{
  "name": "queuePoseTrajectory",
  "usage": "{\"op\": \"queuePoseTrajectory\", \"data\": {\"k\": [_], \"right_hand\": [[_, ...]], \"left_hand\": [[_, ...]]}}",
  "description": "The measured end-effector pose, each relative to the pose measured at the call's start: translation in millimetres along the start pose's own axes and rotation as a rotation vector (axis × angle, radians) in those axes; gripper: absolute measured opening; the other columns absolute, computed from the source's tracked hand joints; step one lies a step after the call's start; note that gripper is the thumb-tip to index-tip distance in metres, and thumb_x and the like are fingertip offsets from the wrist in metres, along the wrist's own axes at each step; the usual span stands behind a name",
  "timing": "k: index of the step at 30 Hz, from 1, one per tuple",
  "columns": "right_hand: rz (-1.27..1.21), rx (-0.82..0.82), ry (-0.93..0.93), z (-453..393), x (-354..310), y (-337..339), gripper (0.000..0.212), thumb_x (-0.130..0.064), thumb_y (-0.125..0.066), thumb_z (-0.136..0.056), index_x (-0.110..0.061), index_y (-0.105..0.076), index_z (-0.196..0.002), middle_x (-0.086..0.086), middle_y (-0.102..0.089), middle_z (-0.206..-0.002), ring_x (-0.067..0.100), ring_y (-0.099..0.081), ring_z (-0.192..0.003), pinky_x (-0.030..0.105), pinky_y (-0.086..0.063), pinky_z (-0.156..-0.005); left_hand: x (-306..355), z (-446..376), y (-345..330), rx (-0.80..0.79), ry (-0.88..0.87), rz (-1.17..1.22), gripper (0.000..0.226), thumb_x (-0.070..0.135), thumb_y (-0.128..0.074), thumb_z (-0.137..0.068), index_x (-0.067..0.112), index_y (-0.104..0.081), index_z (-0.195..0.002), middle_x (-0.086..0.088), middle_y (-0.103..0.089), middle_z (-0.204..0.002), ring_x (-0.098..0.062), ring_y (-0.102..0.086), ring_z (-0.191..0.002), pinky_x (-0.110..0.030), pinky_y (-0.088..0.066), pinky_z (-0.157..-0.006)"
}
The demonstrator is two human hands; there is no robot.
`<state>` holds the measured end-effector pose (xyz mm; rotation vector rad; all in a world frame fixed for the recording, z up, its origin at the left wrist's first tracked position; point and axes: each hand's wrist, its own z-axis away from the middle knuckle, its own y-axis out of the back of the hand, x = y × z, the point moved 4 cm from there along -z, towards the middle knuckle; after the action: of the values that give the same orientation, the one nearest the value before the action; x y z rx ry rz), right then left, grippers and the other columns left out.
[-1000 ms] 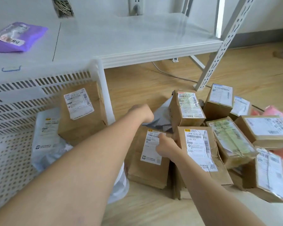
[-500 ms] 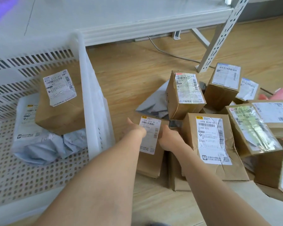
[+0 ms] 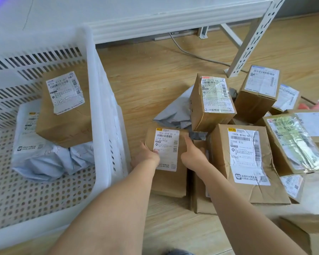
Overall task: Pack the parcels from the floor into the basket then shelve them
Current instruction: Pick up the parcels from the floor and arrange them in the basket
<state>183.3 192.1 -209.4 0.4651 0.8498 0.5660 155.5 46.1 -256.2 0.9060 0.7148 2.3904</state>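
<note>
A long brown parcel [image 3: 170, 179] with a white label lies on the wooden floor beside the white basket [image 3: 103, 111]. My left hand [image 3: 147, 155] grips its left edge, thumb on the label. My right hand [image 3: 192, 155] grips its right edge. Inside the basket lie a brown box [image 3: 66, 115] and a grey mailer bag [image 3: 44, 159]. Several more labelled cardboard parcels sit in a pile to the right, among them a big box [image 3: 247, 162] and an upright one [image 3: 210, 105].
A white metal shelf [image 3: 155, 17] runs along the top, its perforated leg [image 3: 250, 39] standing on the floor behind the pile. A grey cable [image 3: 191, 54] crosses the floor under it. A crumpled grey bag [image 3: 175, 115] lies behind the held parcel.
Both hands drew back from the grey bag and closed on the two sides of the long brown parcel. The camera tilted down and closer to the floor.
</note>
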Motion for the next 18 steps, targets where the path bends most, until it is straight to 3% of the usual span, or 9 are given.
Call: {"op": "queuePoseTrajectory", "data": {"k": [2, 4, 10, 13, 16, 18], "right_hand": [[-0.125, 0.01, 0.015, 1.7, -3.0, 3.9, 0.072, -0.008, -0.038, -0.086, -0.035, -0.009, -0.146, 0.013, -0.053, -0.124, 0.023, -0.056, -0.089, 0.027, -0.047, -0.066], [-0.237, 0.033, 0.033, 1.4, -6.8, 9.8, 0.071, -0.004, -0.033, -0.086, -0.042, -0.015, -0.143, 0.008, -0.052, -0.127, 0.013, -0.051, -0.077, 0.022, -0.045, -0.057], [-0.389, -0.001, 0.122, 12.8, -25.5, 30.1, 0.073, 0.002, -0.033, -0.089, -0.047, -0.018, -0.141, 0.001, -0.035, -0.144, 0.006, -0.044, -0.09, 0.012, -0.04, -0.055], [-0.399, 0.043, 0.168, 23.6, -34.7, 49.2, 0.073, 0.005, -0.033, -0.087, -0.046, -0.026, -0.139, -0.001, -0.03, -0.149, 0.011, -0.04, -0.112, 0.01, -0.041, -0.062], [-0.421, 0.127, 0.182, 35.5, -43.6, 72.7, 0.071, 0.005, -0.032, -0.085, -0.046, -0.034, -0.135, 0.0, -0.034, -0.145, 0.013, -0.044, -0.107, 0.019, -0.045, -0.069], [-0.464, 0.167, 0.218, 43.7, -52.8, 87.7, 0.069, 0.005, -0.031, -0.084, -0.045, -0.042, -0.13, 0.0, -0.039, -0.142, 0.017, -0.048, -0.113, 0.031, -0.05, -0.084]], "left_hand": [[-0.3, 6.0, 1.6, 0.017, 0.019, 0.072, 0.055, 0.033, -0.045, -0.093, 0.025, -0.024, -0.144, -0.009, -0.052, -0.133, -0.032, -0.048, -0.121, -0.043, -0.037, -0.104], [2.3, 15.2, 6.2, 0.054, 0.036, 0.151, 0.056, 0.037, -0.04, -0.094, 0.032, -0.017, -0.146, -0.007, -0.052, -0.133, -0.032, -0.051, -0.118, -0.044, -0.038, -0.103], [30.6, 44.6, 30.8, 0.097, -0.019, 0.192, 0.057, 0.04, -0.027, -0.097, 0.049, 0.006, -0.142, -0.018, -0.037, -0.138, -0.031, -0.058, -0.101, -0.044, -0.048, -0.091], [51.3, 62.6, 44.4, 0.096, -0.073, 0.161, 0.054, 0.04, -0.022, -0.098, 0.056, 0.011, -0.138, -0.021, -0.039, -0.131, -0.028, -0.058, -0.096, -0.045, -0.049, -0.088], [75.6, 78.4, 59.7, 0.076, -0.217, 0.167, 0.055, 0.035, -0.023, -0.098, 0.055, 0.008, -0.139, -0.013, -0.049, -0.129, -0.03, -0.059, -0.099, -0.046, -0.049, -0.089], [93.3, 88.8, 73.3, 0.067, -0.285, 0.181, 0.056, 0.034, -0.024, -0.098, 0.056, 0.005, -0.139, -0.011, -0.047, -0.131, -0.032, -0.059, -0.1, -0.047, -0.05, -0.089]]}}
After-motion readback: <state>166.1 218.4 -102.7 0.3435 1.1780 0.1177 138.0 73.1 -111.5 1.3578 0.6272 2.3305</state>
